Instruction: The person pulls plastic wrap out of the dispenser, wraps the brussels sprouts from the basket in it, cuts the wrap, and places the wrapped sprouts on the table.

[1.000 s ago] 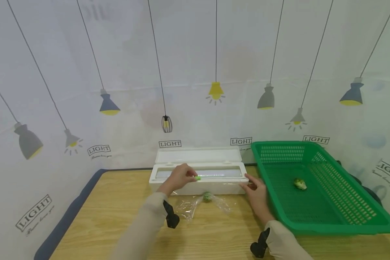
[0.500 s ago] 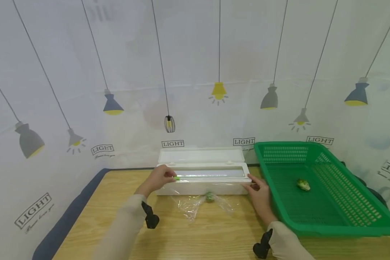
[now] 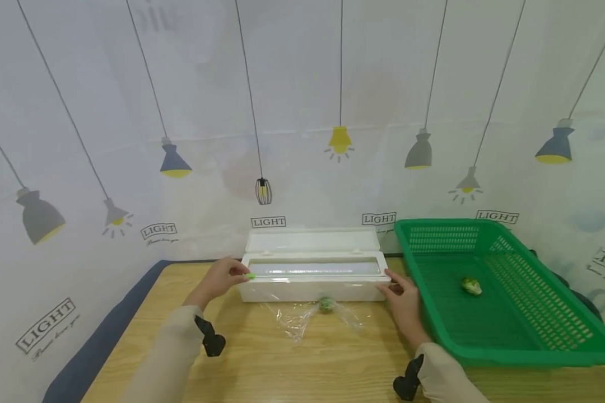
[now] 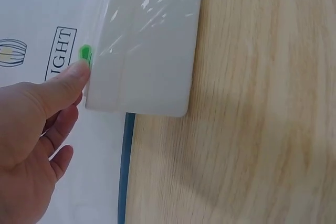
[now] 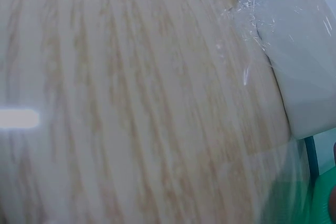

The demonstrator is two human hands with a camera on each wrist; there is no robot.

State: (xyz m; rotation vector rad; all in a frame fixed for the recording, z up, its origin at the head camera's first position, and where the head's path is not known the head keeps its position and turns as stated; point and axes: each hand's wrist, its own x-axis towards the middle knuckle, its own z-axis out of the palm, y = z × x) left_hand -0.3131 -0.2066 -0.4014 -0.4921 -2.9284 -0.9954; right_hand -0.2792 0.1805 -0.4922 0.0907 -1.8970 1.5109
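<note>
A white cling film dispenser box (image 3: 302, 291) sits at the back of the table, its lid (image 3: 312, 240) raised and the film roll (image 3: 317, 268) showing through the top opening. My left hand (image 3: 220, 281) pinches the small green slider cutter (image 4: 85, 52) between thumb and fingers, at the box's left end. Gripping the right front corner of the box is my right hand (image 3: 402, 302), fingers on top and thumb lower on the front. Clear film (image 3: 294, 323) hangs over the front onto the table, bunched around a small green vegetable like a Brussels sprout (image 3: 325, 304).
A green plastic basket (image 3: 484, 354) stands close to the right of my right hand. One leafy green sprout (image 3: 471, 286) lies inside it. Behind the wooden table (image 3: 292, 369) rises a wall cloth (image 3: 302, 168) printed with lamps.
My left hand has slid the green cutter leftward along the front rim, from about the middle to the left end. My right hand has kept its hold on the right corner.
</note>
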